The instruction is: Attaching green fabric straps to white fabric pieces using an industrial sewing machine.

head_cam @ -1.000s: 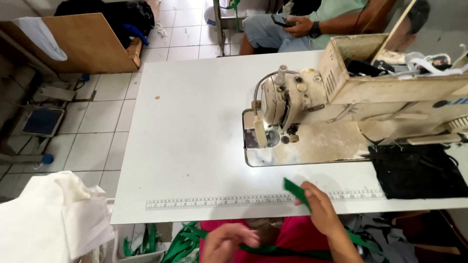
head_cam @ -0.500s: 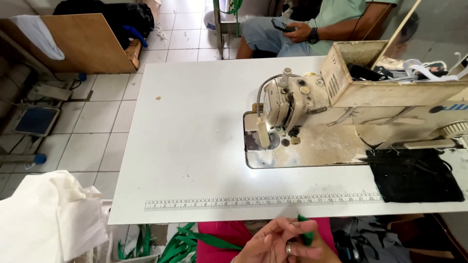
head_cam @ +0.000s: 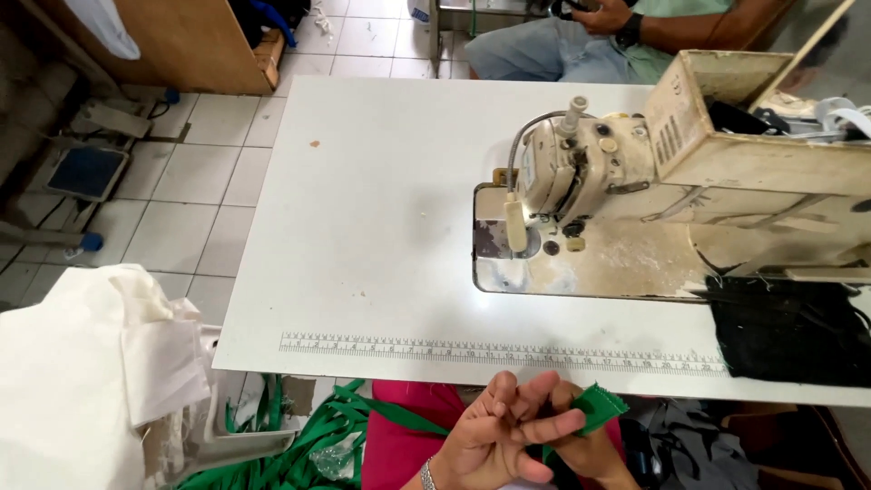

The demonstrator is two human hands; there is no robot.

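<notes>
Here both hands, left hand and right hand, pinch a ribbed green fabric strip.

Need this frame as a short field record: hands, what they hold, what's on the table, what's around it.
left hand: below the table's near edge, fingers spread over the strip
right hand: mostly hidden behind the left, pinching the strip
held: green fabric strip, its end folded
table: white rectangular worktable with a printed ruler along the near edge
machine: cream industrial sewing machine, on the table's right part
cloth: black fabric pile, right of the machine bed
floor: heap of green strips; white cloth bundle at left
other: seated person beyond the table
</notes>
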